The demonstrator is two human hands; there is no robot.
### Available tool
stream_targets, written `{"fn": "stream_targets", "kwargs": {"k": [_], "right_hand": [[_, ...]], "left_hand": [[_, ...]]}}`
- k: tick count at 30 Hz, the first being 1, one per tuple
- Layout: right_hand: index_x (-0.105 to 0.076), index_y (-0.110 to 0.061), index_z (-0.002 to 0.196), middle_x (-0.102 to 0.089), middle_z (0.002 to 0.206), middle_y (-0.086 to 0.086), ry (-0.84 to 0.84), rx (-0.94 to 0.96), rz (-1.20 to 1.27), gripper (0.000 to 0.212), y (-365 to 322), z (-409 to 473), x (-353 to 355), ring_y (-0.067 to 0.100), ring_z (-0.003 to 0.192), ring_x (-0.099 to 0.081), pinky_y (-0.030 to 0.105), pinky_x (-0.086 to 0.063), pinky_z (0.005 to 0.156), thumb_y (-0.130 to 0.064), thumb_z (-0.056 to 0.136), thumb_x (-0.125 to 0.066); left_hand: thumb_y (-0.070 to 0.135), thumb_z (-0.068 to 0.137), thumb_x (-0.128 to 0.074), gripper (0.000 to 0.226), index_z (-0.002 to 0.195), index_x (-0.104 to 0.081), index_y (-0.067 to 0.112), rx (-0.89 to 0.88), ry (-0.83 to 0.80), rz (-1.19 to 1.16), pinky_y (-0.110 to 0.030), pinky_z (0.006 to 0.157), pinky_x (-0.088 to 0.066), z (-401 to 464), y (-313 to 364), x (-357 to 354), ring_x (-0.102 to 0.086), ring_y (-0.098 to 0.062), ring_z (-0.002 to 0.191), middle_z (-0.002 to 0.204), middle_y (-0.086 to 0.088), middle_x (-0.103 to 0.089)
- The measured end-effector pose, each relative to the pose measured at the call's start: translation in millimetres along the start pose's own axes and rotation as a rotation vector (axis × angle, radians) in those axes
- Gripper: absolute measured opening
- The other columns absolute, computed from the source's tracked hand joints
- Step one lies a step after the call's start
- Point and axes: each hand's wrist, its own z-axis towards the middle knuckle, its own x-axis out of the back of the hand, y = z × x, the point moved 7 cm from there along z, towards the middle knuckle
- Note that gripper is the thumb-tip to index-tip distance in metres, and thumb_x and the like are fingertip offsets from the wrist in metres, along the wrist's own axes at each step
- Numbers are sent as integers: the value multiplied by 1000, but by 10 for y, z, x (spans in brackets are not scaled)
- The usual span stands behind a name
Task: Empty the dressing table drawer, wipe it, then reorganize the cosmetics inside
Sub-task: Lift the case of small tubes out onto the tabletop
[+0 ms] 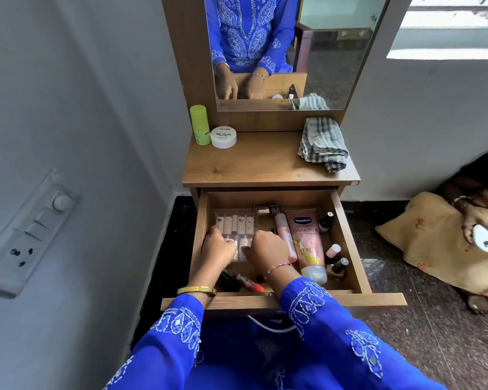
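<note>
We work from the left of the drawer [347, 237] to the right. It stands pulled fully out and is still almost full; only a green bottle [199, 125] and a white jar [223, 137] stand on the tabletop [254, 161], at its back left corner, so we judge the emptying to be at an early stage.

Our left hand [219, 247] rests with curled fingers on the left edge of the clear tray [235, 225] of small pale bottles; whether it has a firm grip we cannot tell. Our right hand [265, 250] lies knuckles up at the tray's right side, fingers bent under and hidden, so its hold cannot be confirmed either.

To do this step well, we should take the tray by both sides, lift it level so the bottles do not roll, and set it on the bare tabletop, away from the checked cloth [323, 144] at the back right.

Near the front wall, partly under our wrists, lies a red-tipped tube [250, 282]. Right of the tray lie a slim pink bottle [283, 232] and a large pink tube [307, 243]. At the far right, small nail polish bottles [334, 251] lie loose; we should gather these last, as they can tip and roll.
</note>
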Motion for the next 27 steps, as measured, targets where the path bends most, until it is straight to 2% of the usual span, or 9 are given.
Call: {"fn": "stream_targets", "kwargs": {"k": [5, 9, 12, 16, 20, 22, 24, 25, 27], "right_hand": [[-63, -6, 101, -68, 108, 12, -38, -16, 35, 25, 12, 26, -15, 28, 101, -64, 31, -51, 77, -27, 89, -55], [-62, -3, 101, -68, 106, 13, -60, -95, 157, 36, 95, 38, -23, 30, 101, -63, 32, -50, 78, -36, 88, -57], [-60, -1, 103, -67, 108, 16, -52, -152, 286, 36, 159, 50, -33, 32, 103, -61, 32, -48, 79, -33, 86, -59], [-56, -2, 106, -65, 107, 15, -20, -167, 413, 35, 190, 100, -42, 29, 99, -61, 31, -47, 76, -26, 81, -62], [-48, -12, 89, -56, 87, 6, 27, -188, 587, 21, 216, 116, -24, 21, 82, -53, 30, -41, 70, -21, 80, -64], [-46, -13, 86, -55, 86, 4, 30, -192, 659, 22, 220, 127, -29, 20, 80, -53, 32, -42, 69, -18, 79, -66], [-47, -13, 87, -60, 89, 8, 9, -201, 774, 25, 218, 139, -49, 24, 79, -60, 38, -49, 68, -15, 77, -69], [-48, -12, 89, -62, 91, 11, -10, -205, 834, 26, 217, 146, -65, 26, 76, -64, 37, -53, 65, -14, 77, -71], [-51, -10, 94, -63, 83, 11, -46, -193, 945, 26, 202, 145, -70, 18, 55, -63, 25, -51, 46, -11, 78, -71]], "left_hand": [[24, 84, -43, 62, 143, -27, 25, 28, -11, -49, -39, 98, -46, 9, -57, 36, -52, -32, 118, 139, -6, -50], [22, 84, -41, 65, 145, -21, 24, 39, -33, -66, -40, 101, -43, 15, -61, 19, -49, -33, 122, 142, -7, -46], [21, 84, -41, 64, 145, -22, 24, 40, -30, -82, -40, 100, -44, 15, -60, 29, -51, -33, 119, 140, -8, -48], [19, 89, -38, 62, 148, -16, 21, 44, -32, -82, -38, 102, -41, 6, -51, 17, -45, -33, 126, 146, -10, -40], [21, 92, -37, 60, 148, -15, 19, 43, -29, -100, -36, 104, -39, 16, -54, 9, -42, -32, 130, 148, -9, -37], [20, 93, -37, 58, 147, -17, 18, 44, -31, -121, -35, 103, -39, 2, -36, 10, -42, -32, 129, 147, -10, -38], [20, 94, -38, 54, 145, -22, 17, 35, -24, -141, -35, 101, -40, -13, -17, 19, -46, -32, 126, 144, -11, -43], [20, 94, -38, 51, 143, -26, 17, 31, -17, -157, -35, 100, -42, -13, -11, 26, -49, -32, 123, 141, -11, -46], [20, 94, -40, 49, 142, -29, 18, 27, -8, -193, -34, 100, -42, -17, 3, 39, -51, -32, 121, 139, -11, -48]]}}
